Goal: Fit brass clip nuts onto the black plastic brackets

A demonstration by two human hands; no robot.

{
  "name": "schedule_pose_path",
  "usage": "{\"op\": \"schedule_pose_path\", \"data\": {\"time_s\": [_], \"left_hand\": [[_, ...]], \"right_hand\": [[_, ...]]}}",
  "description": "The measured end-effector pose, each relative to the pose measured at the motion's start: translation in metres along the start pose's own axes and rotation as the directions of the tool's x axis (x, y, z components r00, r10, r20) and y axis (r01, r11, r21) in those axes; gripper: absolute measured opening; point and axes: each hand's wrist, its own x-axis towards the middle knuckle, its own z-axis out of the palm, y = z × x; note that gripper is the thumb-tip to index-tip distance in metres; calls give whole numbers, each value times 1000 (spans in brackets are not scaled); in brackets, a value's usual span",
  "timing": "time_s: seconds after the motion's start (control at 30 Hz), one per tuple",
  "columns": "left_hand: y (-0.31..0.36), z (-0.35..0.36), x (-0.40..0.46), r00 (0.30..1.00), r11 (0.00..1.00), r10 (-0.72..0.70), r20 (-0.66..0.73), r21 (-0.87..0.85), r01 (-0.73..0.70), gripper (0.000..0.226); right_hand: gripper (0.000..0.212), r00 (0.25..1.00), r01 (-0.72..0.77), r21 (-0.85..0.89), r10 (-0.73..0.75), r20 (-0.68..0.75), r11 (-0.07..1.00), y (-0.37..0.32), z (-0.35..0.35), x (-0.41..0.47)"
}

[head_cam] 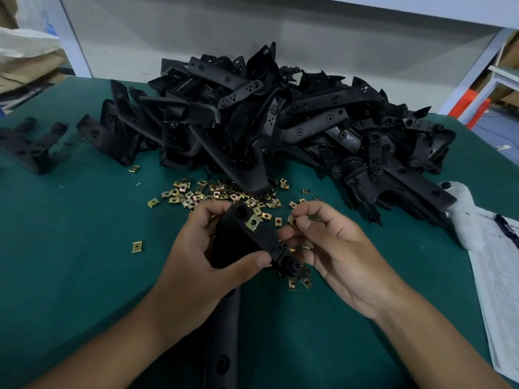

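My left hand (205,254) grips a black plastic bracket (244,242) above the green table, thumb across its lower end. One brass clip nut (253,222) sits on the bracket's upper arm. My right hand (331,245) is just right of the bracket and pinches another brass clip nut (292,221) between thumb and forefinger. Several loose clip nuts (213,192) lie scattered on the cloth beyond my hands. A few more clip nuts (299,282) lie under the bracket's lower end.
A big heap of black brackets (280,124) fills the back of the green table (84,262). More brackets (31,147) lie at the far left. A single nut (137,246) lies left of my hands. A white cloth (466,220) and a printed sheet (497,290) lie at the right edge.
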Motion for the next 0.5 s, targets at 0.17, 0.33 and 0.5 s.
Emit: {"op": "schedule_pose_path", "data": {"time_s": [0.17, 0.33, 0.5], "left_hand": [[-1, 0, 2, 999, 1000, -15, -31, -4, 15, 47], [1, 1, 1, 1000, 1000, 2, -7, 8, -2, 47], [0, 0, 1, 999, 998, 5, -37, 65, -2, 45]], "right_hand": [[19, 1000, 2, -23, -2, 5, 1000, 0, 0, 0], [12, 999, -23, -23, 24, 36, 999, 0, 2, -3], [13, 999, 8, -39, -7, 45, 999, 2, 6, -5]]}}
